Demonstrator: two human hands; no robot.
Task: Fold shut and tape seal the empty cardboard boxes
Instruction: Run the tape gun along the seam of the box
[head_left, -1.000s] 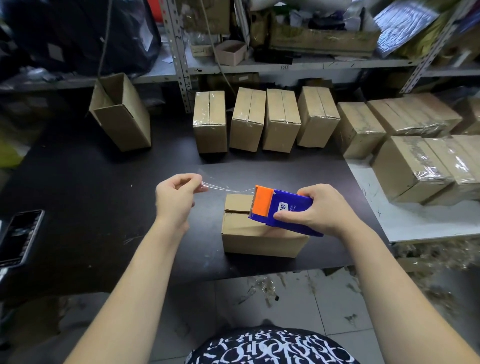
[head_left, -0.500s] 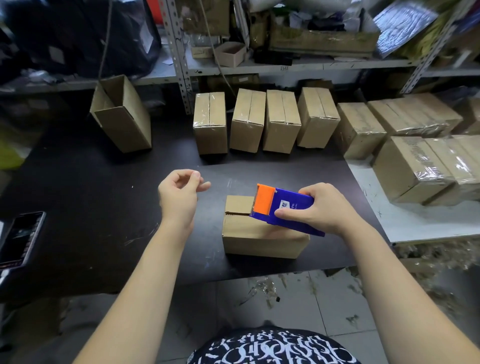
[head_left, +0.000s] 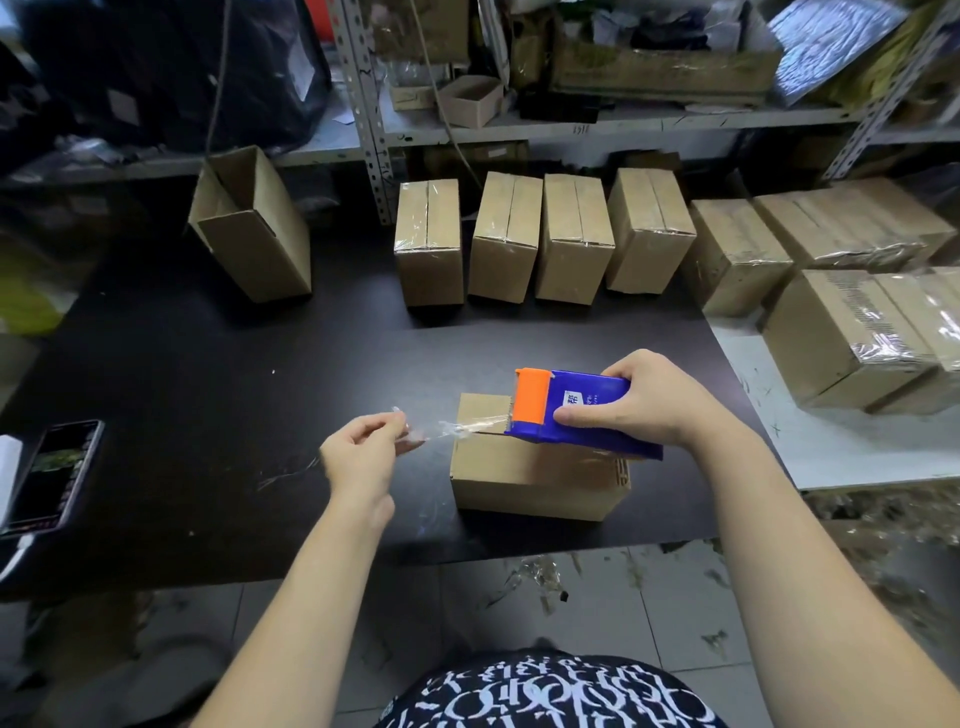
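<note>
— What is found around the box (head_left: 535, 483)?
— Sealed boxes (head_left: 519, 239) are lined up behind it, an open box (head_left: 254, 228) far left, and a phone (head_left: 57, 473) at the table's (head_left: 208, 389) left edge.
— And the hands?
— The tape dispenser (head_left: 571, 410) is gripped by the right hand (head_left: 649, 400) over the box, which is set near the front edge. The tape end (head_left: 457, 427) is pinched by the left hand (head_left: 363, 452). Chinese print is seen on the dispenser's label.

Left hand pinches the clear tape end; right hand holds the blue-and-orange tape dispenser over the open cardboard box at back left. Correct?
No. The head view shows the right hand holding the blue-and-orange tape dispenser over the small closed cardboard box near the front edge; the rest stands.
</note>
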